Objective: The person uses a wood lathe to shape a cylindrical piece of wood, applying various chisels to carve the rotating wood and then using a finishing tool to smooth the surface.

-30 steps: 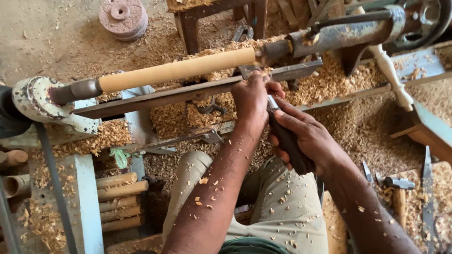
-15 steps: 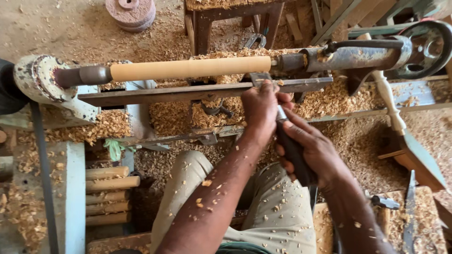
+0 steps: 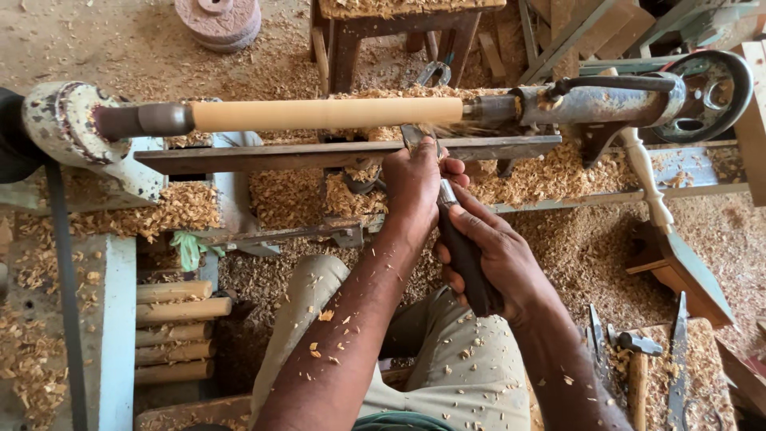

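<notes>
Looking straight down at a wood lathe (image 3: 64, 128) here, with a pale wooden spindle (image 3: 327, 113) mounted across it between the headstock on the left and the rusty tailstock (image 3: 598, 104) on the right. My left hand (image 3: 415, 179) is curled down over the blade end of a turning chisel (image 3: 463, 255), pressing it onto the long flat tool rest (image 3: 319, 153) just below the spindle, so that grip is closed around the steel. My right hand (image 3: 499, 255) is wrapped tight around the chisel's dark handle, held back near my lap, fingers fully closed on it. The chisel tip meets the spindle near its right end, where there's a blur of shavings coming off. Wood shavings (image 3: 550, 172) are heaped all over the lathe bed and the floor, and flecks of them are stuck along both forearms and my khaki trousers (image 3: 463, 367). Down at the lower left there's a stack of turned wooden rods (image 3: 179, 331), and at the lower right a hammer (image 3: 634, 355) and a few other chisels lie on a small table (image 3: 706, 371). A round grinding stone (image 3: 219, 20) sits on the floor up top.
</notes>
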